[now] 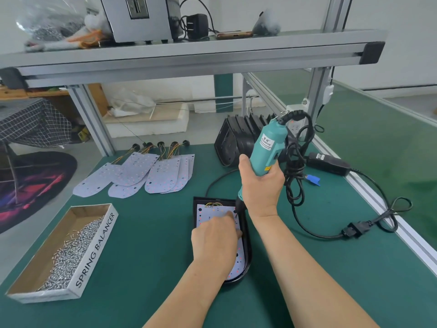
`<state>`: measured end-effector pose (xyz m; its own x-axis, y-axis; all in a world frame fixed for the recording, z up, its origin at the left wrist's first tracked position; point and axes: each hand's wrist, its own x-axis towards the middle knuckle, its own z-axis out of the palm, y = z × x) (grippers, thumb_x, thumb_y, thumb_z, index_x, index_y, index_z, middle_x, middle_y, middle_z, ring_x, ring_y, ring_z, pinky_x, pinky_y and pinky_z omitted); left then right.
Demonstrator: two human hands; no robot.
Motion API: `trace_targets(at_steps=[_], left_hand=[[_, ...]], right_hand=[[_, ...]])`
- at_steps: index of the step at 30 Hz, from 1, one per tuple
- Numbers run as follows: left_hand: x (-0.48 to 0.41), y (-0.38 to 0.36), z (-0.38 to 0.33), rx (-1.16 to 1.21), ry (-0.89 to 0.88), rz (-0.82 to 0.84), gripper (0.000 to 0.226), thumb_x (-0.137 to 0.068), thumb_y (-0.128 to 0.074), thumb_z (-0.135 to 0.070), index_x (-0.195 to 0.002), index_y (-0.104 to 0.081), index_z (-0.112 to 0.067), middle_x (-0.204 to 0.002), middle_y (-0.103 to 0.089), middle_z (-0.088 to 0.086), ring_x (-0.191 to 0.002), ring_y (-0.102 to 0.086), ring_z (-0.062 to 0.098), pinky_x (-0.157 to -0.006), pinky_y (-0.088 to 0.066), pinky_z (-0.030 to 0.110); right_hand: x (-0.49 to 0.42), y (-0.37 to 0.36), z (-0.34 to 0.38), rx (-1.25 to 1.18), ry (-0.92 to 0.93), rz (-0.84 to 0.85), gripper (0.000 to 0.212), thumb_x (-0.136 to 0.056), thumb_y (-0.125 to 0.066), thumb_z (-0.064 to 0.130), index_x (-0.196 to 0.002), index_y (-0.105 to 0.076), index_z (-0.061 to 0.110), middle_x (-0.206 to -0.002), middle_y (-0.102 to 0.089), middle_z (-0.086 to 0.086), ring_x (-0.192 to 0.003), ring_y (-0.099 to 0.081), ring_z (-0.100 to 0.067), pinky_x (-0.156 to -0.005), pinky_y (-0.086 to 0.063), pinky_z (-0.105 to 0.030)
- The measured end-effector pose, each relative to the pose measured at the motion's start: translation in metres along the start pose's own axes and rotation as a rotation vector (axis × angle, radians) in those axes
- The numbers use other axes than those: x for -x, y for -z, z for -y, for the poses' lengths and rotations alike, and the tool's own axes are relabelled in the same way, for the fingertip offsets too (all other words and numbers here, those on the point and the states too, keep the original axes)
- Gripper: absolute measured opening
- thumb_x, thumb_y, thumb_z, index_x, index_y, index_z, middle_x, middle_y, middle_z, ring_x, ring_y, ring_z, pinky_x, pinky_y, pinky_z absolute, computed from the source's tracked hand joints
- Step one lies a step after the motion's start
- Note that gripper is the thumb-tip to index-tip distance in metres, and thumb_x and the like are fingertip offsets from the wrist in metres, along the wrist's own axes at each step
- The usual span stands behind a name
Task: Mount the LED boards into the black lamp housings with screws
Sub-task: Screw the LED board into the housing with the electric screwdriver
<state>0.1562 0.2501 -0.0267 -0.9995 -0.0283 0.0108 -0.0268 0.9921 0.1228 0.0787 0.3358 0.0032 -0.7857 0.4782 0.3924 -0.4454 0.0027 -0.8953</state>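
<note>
Broadly, a green bench mat (146, 233) fills the view beneath an aluminium shelf frame (189, 55). At the near left lies a long cardboard tray (94, 252) printed SPRING BALANCER, with a heap of small silver screws (71, 252) in it. At the back right, a row of spare black housings (234, 138) stands on edge. To its left, loose LED boards (142, 174) lie fanned and overlapping, their coloured wires pointing away.

Near the middle lies one black lamp housing (247, 245), open side up, with an LED board (237, 263) seated inside it. A black power adapter (328, 163) rests near the right edge, its cable looping across the mat.

The right hand (260, 185) wraps round a teal electric screwdriver (267, 150), held upright with its bit down at the board's far right corner. The left hand (215, 240) rests palm down on the board, forefinger stretched to the bit tip. Whether it pinches a screw there, I cannot tell.
</note>
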Motion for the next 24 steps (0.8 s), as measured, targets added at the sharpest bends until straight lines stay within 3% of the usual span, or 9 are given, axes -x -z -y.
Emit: trace_targets(at_steps=[3, 8, 10, 13, 15, 16, 18, 20, 24], left_hand=[[0.001, 0.001, 0.001, 0.055, 0.012, 0.012, 0.020, -0.101, -0.046, -0.043, -0.107, -0.051, -0.023, -0.076, -0.047, -0.002, -0.074, -0.048, 0.026, -0.059, -0.031, 0.030], [0.001, 0.002, 0.002, 0.091, 0.055, 0.061, 0.026, -0.099, -0.048, -0.044, -0.113, -0.054, -0.023, -0.073, -0.047, -0.004, -0.079, -0.051, 0.027, -0.053, -0.027, 0.028], [0.001, 0.004, 0.008, 0.203, 0.080, 0.110, 0.035, -0.099, -0.049, -0.046, -0.129, -0.054, -0.030, -0.101, -0.067, -0.001, -0.098, -0.060, 0.029, -0.069, -0.039, 0.029], [0.002, 0.009, 0.021, 0.436, 0.102, 0.184, 0.052, -0.102, -0.048, -0.038, -0.152, -0.039, -0.029, -0.141, -0.059, 0.005, -0.125, -0.056, 0.026, -0.096, -0.040, 0.029], [0.001, 0.014, 0.029, 0.678, 0.188, 0.212, 0.049, -0.102, -0.047, -0.023, -0.150, -0.042, -0.026, -0.135, -0.061, 0.007, -0.117, -0.060, 0.026, -0.095, -0.045, 0.030], [0.002, 0.015, 0.032, 0.837, 0.261, 0.229, 0.047, -0.100, -0.046, -0.014, -0.146, -0.048, -0.023, -0.118, -0.066, 0.006, -0.100, -0.065, 0.025, -0.082, -0.051, 0.029], [0.008, 0.019, 0.037, 1.133, 0.367, 0.264, 0.041, -0.096, -0.041, 0.002, -0.130, -0.056, -0.014, -0.086, -0.062, 0.005, -0.066, -0.055, 0.017, -0.056, -0.044, 0.023], [0.013, 0.023, 0.040, 1.364, 0.404, 0.261, 0.035, -0.094, -0.036, 0.013, -0.117, -0.058, -0.002, -0.083, -0.060, 0.010, -0.064, -0.053, 0.016, -0.054, -0.045, 0.021], [0.021, 0.025, 0.046, 1.724, 0.455, 0.270, 0.022, -0.097, -0.041, 0.019, -0.099, -0.061, 0.009, -0.084, -0.065, 0.019, -0.066, -0.068, 0.019, -0.057, -0.057, 0.018]], right_hand=[[0.001, 0.009, 0.009, -0.054, -0.053, -0.021, 0.035, -0.076, -0.075, 0.037, -0.067, -0.053, 0.012, -0.059, -0.052, 0.007, -0.058, -0.048, -0.015, -0.061, -0.048, -0.041], [-0.008, 0.026, 0.042, -0.195, -0.031, -0.108, 0.017, -0.079, -0.077, 0.037, -0.070, -0.064, 0.031, -0.066, -0.058, -0.005, -0.062, -0.053, -0.023, -0.062, -0.049, -0.036], [-0.007, 0.032, 0.047, -0.221, -0.049, -0.157, 0.019, -0.081, -0.076, 0.036, -0.073, -0.062, 0.026, -0.063, -0.060, -0.004, -0.058, -0.055, -0.020, -0.058, -0.049, -0.030], [0.000, 0.039, 0.046, -0.240, -0.131, -0.250, 0.026, -0.084, -0.076, 0.033, -0.078, -0.058, 0.016, -0.057, -0.062, 0.002, -0.051, -0.057, -0.016, -0.054, -0.048, -0.026], [0.006, 0.043, 0.043, -0.254, -0.201, -0.303, 0.024, -0.084, -0.076, 0.032, -0.081, -0.056, 0.018, -0.055, -0.062, 0.004, -0.050, -0.057, -0.015, -0.052, -0.048, -0.024], [0.009, 0.044, 0.043, -0.262, -0.232, -0.322, 0.024, -0.084, -0.076, 0.032, -0.082, -0.056, 0.020, -0.055, -0.061, 0.004, -0.049, -0.056, -0.015, -0.051, -0.047, -0.023], [0.013, 0.045, 0.043, -0.282, -0.284, -0.345, 0.025, -0.084, -0.077, 0.033, -0.083, -0.055, 0.021, -0.054, -0.060, 0.005, -0.049, -0.056, -0.015, -0.051, -0.047, -0.024], [0.018, 0.045, 0.043, -0.301, -0.324, -0.354, 0.027, -0.082, -0.079, 0.033, -0.085, -0.055, 0.022, -0.055, -0.061, 0.006, -0.050, -0.056, -0.015, -0.053, -0.049, -0.025], [0.026, 0.044, 0.048, -0.332, -0.356, -0.341, 0.027, -0.081, -0.082, 0.027, -0.089, -0.056, 0.024, -0.061, -0.061, 0.004, -0.053, -0.057, -0.014, -0.054, -0.051, -0.024]])
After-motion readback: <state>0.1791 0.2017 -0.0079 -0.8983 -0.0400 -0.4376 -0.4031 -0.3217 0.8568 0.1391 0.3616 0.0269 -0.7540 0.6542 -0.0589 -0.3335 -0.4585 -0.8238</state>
